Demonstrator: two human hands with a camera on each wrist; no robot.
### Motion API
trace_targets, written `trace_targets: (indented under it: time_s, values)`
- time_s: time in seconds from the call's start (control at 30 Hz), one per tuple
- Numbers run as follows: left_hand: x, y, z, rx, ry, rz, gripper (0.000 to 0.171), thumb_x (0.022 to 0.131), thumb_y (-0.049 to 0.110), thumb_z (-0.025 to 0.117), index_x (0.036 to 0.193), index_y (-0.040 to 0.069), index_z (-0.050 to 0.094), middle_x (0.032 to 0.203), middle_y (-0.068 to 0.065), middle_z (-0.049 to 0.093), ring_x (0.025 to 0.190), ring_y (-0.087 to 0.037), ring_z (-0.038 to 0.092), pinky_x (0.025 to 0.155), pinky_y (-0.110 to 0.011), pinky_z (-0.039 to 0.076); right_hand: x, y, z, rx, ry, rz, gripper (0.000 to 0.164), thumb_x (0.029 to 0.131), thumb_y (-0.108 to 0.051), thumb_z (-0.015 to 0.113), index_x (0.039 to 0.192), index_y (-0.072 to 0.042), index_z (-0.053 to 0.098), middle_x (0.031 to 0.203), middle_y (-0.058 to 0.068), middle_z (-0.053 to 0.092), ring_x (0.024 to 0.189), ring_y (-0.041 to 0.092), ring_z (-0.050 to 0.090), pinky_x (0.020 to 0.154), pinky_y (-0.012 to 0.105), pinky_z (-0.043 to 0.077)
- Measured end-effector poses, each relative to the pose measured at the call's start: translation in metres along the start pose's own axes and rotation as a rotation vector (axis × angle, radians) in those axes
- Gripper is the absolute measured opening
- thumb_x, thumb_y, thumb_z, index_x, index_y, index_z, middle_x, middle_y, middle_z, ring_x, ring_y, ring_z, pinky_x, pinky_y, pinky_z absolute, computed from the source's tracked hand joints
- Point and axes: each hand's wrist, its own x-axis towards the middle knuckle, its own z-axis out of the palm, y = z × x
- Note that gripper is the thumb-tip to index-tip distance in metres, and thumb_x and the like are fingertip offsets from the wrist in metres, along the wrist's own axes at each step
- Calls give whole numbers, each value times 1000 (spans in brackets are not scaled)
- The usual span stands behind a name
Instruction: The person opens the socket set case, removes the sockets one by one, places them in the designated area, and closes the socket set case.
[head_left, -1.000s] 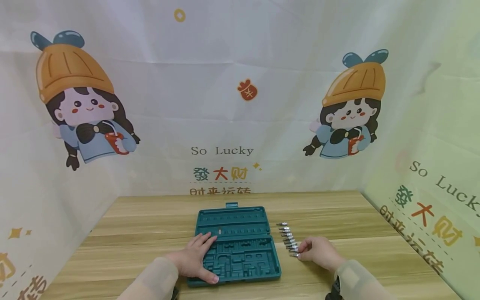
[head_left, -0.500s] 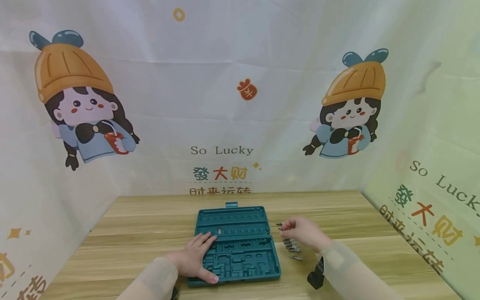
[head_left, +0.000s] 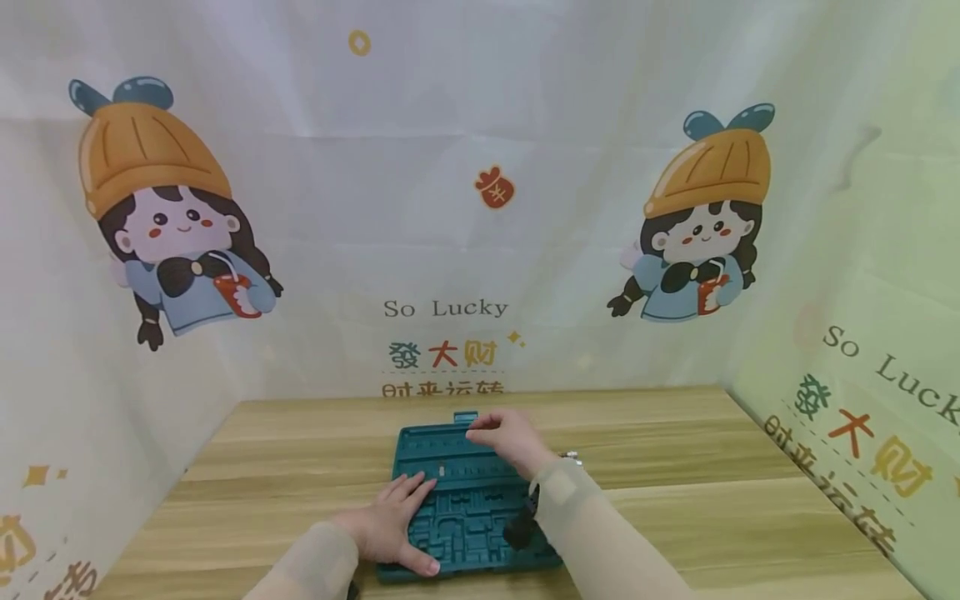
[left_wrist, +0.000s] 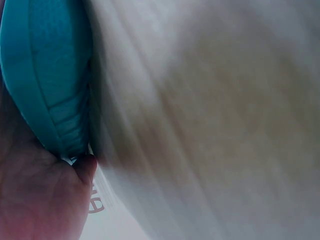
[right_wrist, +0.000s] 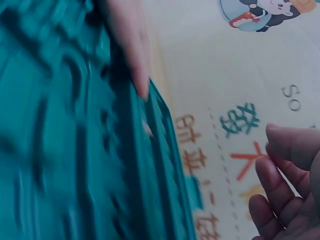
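A teal plastic tool case lies open on the table, its bottom tray full of moulded slots. The left hand rests on its left side, fingers spread and thumb on the front edge. One small bit stands in a lid slot. Over the lid's far edge hovers the right hand, thumb and fingertips close together; I cannot tell whether something small is between them. In the right wrist view, curled fingers show beside the lid. A few silver socket bits peek out behind the right wrist; others are hidden by the arm.
The wooden table meets printed cloth at the back and sides. The case latch sticks out at the far edge. A black wrist camera on the right arm overlaps the tray.
The right hand has left the row of socket bits, going first to its far end, then left over the case lid. The left hand stays put; the view has tilted slightly.
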Motion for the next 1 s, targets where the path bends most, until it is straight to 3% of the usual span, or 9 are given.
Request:
trace_targets:
  time_s: [0.2, 0.27, 0.4, 0.63, 0.83, 1.0]
  values:
    - [-1, 4, 2, -7, -2, -10, 115, 67, 69, 73, 155, 17, 19, 159, -9, 13, 145, -37, 4, 106, -63, 22, 7, 7, 32, 100, 53, 40, 29, 92, -18, 67, 115, -1, 65, 114, 9, 63, 105, 27, 58, 91, 49, 44]
    - [0, 5, 2, -3, -7, -16, 116, 67, 70, 73, 155, 17, 19, 160, -9, 12, 145, -37, 3, 106, -63, 22, 7, 11, 39, 69, 91, 62, 30, 91, -20, 68, 115, -3, 65, 112, 8, 64, 106, 28, 58, 100, 56, 33]
    - [-1, 5, 1, 12, -5, -18, 115, 67, 69, 73, 155, 17, 19, 159, -9, 12, 145, -37, 3, 106, -64, 22, 7, 20, 50, -41, 138, 109, 26, 88, -22, 72, 110, -9, 69, 101, 3, 68, 102, 29, 56, 102, 64, 16]
    - [-2, 6, 0, 14, -2, -14, 113, 70, 63, 75, 155, 14, 19, 159, -10, 12, 145, -37, 3, 106, -63, 24, 7, 21, 60, -202, 136, 170, 26, 80, -30, 80, 99, -14, 73, 100, 3, 67, 103, 35, 42, 92, 57, 30]
    - [1, -1, 2, -9, 6, 5, 116, 68, 69, 73, 155, 13, 19, 159, -10, 11, 145, -38, 1, 106, -65, 22, 7, 15, 65, -417, 125, 185, 24, 79, -38, 78, 93, -18, 76, 99, 2, 67, 103, 32, 50, 94, 55, 29]
    - [3, -6, 4, -14, 13, 18, 117, 67, 70, 72, 154, 13, 20, 159, -10, 11, 145, -38, 1, 105, -65, 22, 9, 10, 70, -473, 158, 261, 19, 79, -39, 78, 84, -21, 77, 96, 3, 64, 107, 35, 47, 96, 55, 28]
